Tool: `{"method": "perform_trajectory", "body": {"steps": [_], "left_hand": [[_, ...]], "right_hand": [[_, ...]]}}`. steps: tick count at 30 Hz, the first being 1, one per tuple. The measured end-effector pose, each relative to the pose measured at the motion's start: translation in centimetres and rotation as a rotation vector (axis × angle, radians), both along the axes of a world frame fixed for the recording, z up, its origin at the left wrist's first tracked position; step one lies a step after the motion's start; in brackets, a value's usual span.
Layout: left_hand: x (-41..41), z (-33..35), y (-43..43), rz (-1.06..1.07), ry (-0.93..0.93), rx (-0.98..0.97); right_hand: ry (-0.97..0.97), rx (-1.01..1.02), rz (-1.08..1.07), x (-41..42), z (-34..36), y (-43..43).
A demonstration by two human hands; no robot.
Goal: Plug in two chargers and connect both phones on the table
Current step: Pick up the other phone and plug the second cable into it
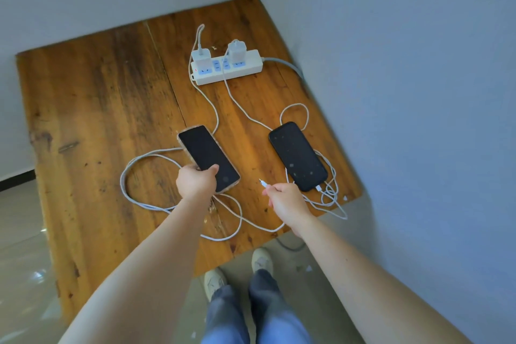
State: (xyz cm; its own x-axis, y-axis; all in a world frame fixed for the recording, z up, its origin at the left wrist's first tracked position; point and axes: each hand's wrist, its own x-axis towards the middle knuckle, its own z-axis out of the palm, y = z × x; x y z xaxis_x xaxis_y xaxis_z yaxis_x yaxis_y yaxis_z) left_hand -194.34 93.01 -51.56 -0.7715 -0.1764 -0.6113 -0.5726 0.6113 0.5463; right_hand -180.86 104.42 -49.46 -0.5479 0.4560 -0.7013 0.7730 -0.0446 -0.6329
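Phone gripped by left hand; right hand fingers pinch cable plug.

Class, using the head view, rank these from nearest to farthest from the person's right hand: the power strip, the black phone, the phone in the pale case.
1. Black phone, just beyond the right hand.
2. Phone in the pale case, to its left, gripped by the left hand.
3. Power strip, at the table's far side.

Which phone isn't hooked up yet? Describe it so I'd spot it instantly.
Start at the white power strip at the far side of the wooden table. Two phones lie nearer; take the left phone, gripped by the left hand. Unlike the all-black phone, it has a pale rim.
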Motion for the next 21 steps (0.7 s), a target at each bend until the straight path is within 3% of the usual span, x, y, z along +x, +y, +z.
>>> {"method": "perform_trajectory", "body": {"steps": [3,9,15,21], "left_hand": [[-0.1,2.6,-0.5,0.045,-0.009,0.073],[1.5,9.2,-3.3,0.41,-0.308,0.495],[3.7,13.5,-6.5,0.475,-0.354,0.683],[4.5,15.7,-7.6,0.466,-0.319,0.74]], "right_hand": [[0.016,0.014,0.01,-0.2,2.0,-0.1],[0.161,-0.068,0.096,-0.2,8.0,-0.6],[0.302,0.039,0.295,0.7,12.6,-2.9],[0.343,0.199,0.379,0.1,14.5,-5.1]]}}
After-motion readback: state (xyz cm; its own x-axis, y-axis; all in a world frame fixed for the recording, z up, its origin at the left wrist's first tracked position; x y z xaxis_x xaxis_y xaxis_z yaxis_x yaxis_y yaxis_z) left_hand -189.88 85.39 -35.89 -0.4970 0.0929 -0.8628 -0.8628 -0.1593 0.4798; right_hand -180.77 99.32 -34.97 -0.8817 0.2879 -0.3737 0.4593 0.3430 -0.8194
